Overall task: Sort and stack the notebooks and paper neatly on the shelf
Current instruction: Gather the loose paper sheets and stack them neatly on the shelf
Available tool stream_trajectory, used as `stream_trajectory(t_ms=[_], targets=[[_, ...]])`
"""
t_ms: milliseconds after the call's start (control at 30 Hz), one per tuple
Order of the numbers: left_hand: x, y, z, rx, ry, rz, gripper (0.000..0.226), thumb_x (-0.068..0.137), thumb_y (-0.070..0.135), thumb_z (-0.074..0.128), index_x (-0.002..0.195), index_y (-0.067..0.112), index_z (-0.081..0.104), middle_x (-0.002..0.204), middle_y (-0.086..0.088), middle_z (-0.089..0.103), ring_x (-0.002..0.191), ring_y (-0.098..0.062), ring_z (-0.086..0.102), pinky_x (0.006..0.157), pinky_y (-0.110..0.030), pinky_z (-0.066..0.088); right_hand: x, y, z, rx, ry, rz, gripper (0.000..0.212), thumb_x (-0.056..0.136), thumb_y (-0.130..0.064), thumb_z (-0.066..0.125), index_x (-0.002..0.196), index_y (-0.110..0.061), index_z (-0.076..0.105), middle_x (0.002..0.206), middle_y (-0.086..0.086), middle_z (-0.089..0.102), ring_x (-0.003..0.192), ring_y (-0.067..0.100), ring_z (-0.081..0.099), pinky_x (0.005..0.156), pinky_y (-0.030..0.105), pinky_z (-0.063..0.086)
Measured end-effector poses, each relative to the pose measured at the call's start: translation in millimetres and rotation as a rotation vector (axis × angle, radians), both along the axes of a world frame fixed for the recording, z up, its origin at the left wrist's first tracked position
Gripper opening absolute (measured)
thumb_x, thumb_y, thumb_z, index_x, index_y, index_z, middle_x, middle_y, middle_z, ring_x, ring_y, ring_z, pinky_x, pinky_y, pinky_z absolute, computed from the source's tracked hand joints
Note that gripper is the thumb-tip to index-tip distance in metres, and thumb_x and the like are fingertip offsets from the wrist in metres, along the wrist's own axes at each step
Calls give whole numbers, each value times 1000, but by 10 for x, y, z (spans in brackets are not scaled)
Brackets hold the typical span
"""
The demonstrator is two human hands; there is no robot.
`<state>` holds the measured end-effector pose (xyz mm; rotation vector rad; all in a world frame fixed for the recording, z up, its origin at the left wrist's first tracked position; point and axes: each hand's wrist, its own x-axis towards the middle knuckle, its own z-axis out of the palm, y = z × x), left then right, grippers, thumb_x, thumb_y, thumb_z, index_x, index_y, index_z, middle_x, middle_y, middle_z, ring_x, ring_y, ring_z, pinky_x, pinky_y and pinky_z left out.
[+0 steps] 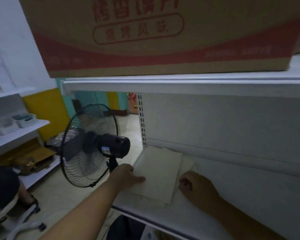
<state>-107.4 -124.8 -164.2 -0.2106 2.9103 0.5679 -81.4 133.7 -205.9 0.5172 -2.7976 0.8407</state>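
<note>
Presses the left hand (128,175) flat, fingers straight and released, on the left edge of the top pad of paper (158,172), low in the centre of the frame on the white shelf (258,187). Curls the right hand (196,186) against the right edge of the looser sheets (187,163) poking out beneath; impossible to tell whether pinching them or merely clenched.

Probably light, thin and floppy, slippery sheet on sheet, easily creased at the corners. Best taken by both long edges at once, or squared by nudging inward with 2 flat palms.

Lies askew, near the shelf's front lip and just right of the slotted upright (142,122). Room for sliding rightward along the shelf and back toward the back panel (232,127). Limited headroom under the upper shelf (180,84) bearing a cardboard box (145,40). Just left, off the shelf end, a black fan (90,144) near the left forearm.
</note>
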Motion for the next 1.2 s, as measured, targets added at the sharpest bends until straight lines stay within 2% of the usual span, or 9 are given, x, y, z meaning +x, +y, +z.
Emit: stream_trajectory(t_ms=[100,433,567,633,733,867,933,1100,1200], targets=[[-80,17,-41,79,65,-67,38,74,52,70,72,19,52,75,6,52,75,-14,54,56,-23,36,27,-16,52,-29,-37,-50,24,74,-32,59,91,-19,68,74,-18,51,61,-7,44,61,10,34],[109,-42,-363,458,366,10,25,89,37,57,109,24,48,94,6,58,94,-24,61,70,-29,39,136,-293,230,-136,-245,-613,15,88,-20,58,99,-16,68,97,-1,65,97,19,62,74,21,39],[120,-78,-324,727,351,-1,21,90,22,58,104,21,43,89,0,58,80,-21,58,66,-31,44,251,-515,483,-1114,-503,-652,21,90,-2,55,70,-5,60,76,12,66,78,27,60,84,38,49],[141,-96,-304,841,344,-20,21,91,19,59,105,20,44,88,0,58,74,-11,57,60,-26,44,284,-597,541,-1342,-534,-637,19,90,0,54,72,-1,61,64,12,66,69,27,58,75,37,54],[193,-132,-264,964,323,-35,19,91,15,59,104,18,46,84,2,59,72,-5,57,53,-18,40,276,-655,568,-1290,-536,-662,9,90,-5,56,87,1,62,78,13,63,68,25,58,54,28,53],[215,-167,-228,1037,285,-49,18,92,14,58,106,16,47,85,1,60,73,-9,58,51,-16,42,238,-677,519,-952,-376,-626,31,93,-5,53,123,-10,54,111,12,64,100,29,62,92,43,50],[183,-190,-248,1038,276,-40,19,92,16,58,108,16,48,90,-3,61,76,-12,60,56,-21,43,284,-653,553,-875,-282,-647,32,95,-9,51,125,-19,50,110,7,62,102,28,61,96,44,47],[54,-239,-286,956,184,-114,18,92,12,56,108,20,52,101,-3,63,90,-20,61,74,-32,49,486,-96,533,-1105,-104,-800,33,94,-5,49,126,-9,54,123,19,60,98,31,61,92,50,48],[-7,-266,-282,889,90,-228,18,92,11,55,109,18,59,102,-1,66,92,-19,64,82,-38,53,711,82,577,-1155,-146,-817,34,97,-10,48,131,-9,50,124,15,58,84,23,60,74,35,50]])
